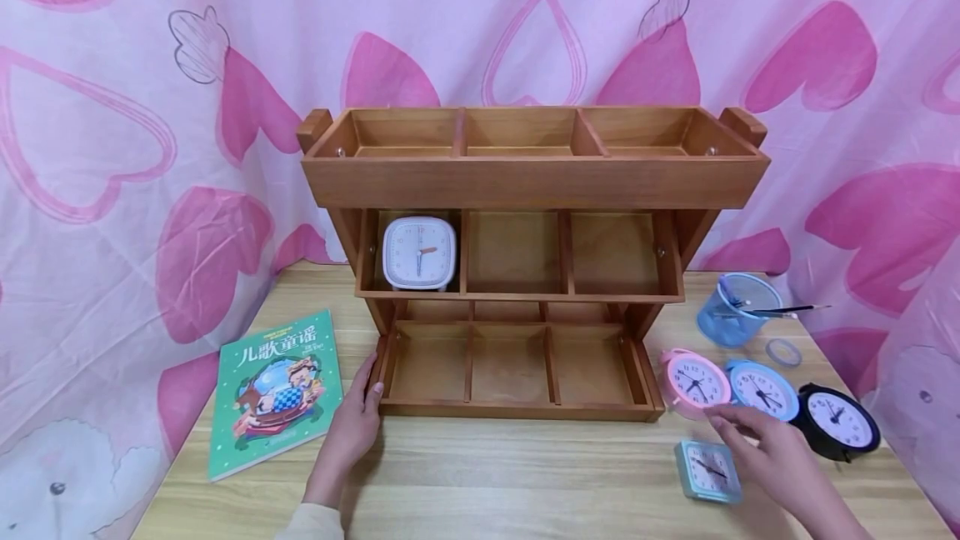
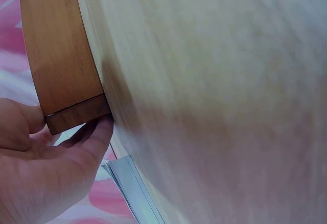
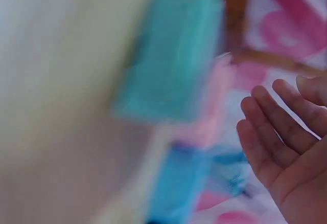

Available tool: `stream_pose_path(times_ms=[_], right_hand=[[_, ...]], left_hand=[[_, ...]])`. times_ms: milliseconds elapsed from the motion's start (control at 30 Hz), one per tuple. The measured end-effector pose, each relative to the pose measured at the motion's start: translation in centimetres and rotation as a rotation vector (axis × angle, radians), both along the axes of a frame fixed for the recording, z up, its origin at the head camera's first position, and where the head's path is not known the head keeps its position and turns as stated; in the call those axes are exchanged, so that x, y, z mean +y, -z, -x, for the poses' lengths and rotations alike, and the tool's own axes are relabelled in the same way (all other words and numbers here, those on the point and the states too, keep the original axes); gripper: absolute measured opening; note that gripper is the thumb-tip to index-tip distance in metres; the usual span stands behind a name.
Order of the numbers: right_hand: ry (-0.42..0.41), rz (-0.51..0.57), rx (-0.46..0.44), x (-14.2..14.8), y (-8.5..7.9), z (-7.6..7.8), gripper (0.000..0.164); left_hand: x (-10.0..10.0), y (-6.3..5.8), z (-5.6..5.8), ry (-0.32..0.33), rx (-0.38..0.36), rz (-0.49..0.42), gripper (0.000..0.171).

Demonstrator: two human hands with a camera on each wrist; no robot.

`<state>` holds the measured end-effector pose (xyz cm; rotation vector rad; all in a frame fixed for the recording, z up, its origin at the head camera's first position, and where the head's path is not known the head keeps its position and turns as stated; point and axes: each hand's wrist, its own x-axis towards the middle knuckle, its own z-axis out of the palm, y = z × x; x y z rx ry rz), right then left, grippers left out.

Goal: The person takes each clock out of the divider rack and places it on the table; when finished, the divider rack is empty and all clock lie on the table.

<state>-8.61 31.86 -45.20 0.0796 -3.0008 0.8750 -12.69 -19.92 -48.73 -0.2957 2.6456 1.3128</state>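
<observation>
A brown wooden three-tier shelf [image 1: 537, 182] with divided compartments stands mid-table. My left hand [image 1: 356, 423] holds its lower left corner; in the left wrist view the thumb and fingers lie on either side of the wooden end [image 2: 79, 112]. A white alarm clock [image 1: 419, 253] sits in the middle tier's left compartment. Over on the right, my right hand [image 1: 776, 457] hovers with fingers extended, holding nothing, beside a teal square clock [image 1: 708, 472]. Behind it are a pink clock [image 1: 697, 382], a blue clock [image 1: 763, 390] and a black clock [image 1: 836, 421]. The teal clock is blurred in the right wrist view.
A green children's book [image 1: 277, 390] lies on the table left of the shelf. At the back right stands a blue mesh pen holder [image 1: 731, 325] with pencils sticking out, a light blue ring [image 1: 783, 352] near it. A pink heart-patterned curtain [image 1: 465, 15] surrounds the table.
</observation>
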Motion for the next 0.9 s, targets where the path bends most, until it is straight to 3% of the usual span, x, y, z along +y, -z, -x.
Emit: stream_pose_path(times_ms=[133, 300, 433, 633, 767, 900], right_hand=[[-0.109, -0.033, 0.263, -3.2, -3.4, 0.8, 0.018], [-0.264, 0.021, 0.464, -8.3, -7.7, 2.3, 0.025], [-0.364, 0.099, 0.522, -12.7, -9.9, 4.5, 0.024], [-0.516, 0.252, 0.568, -19.0, -11.5, 9.3, 0.024], [-0.551, 0.284, 0.528, -22.7, -12.2, 12.1, 0.03], [-0.524, 0.265, 0.45, -25.5, -12.6, 14.2, 0.04]], left_hand=[[0.0, 0.1, 0.0, -0.005, 0.008, -0.005, 0.055], [0.1, 0.3, 0.1, -0.007, 0.003, -0.013, 0.056], [0.0, 0.1, 0.0, -0.014, -0.001, -0.009, 0.055], [-0.2, -0.1, -0.2, -0.008, 0.013, -0.01, 0.055], [-0.2, 0.0, -0.3, -0.013, 0.019, -0.014, 0.055], [0.0, 0.1, -0.2, -0.015, 0.02, -0.02, 0.055]])
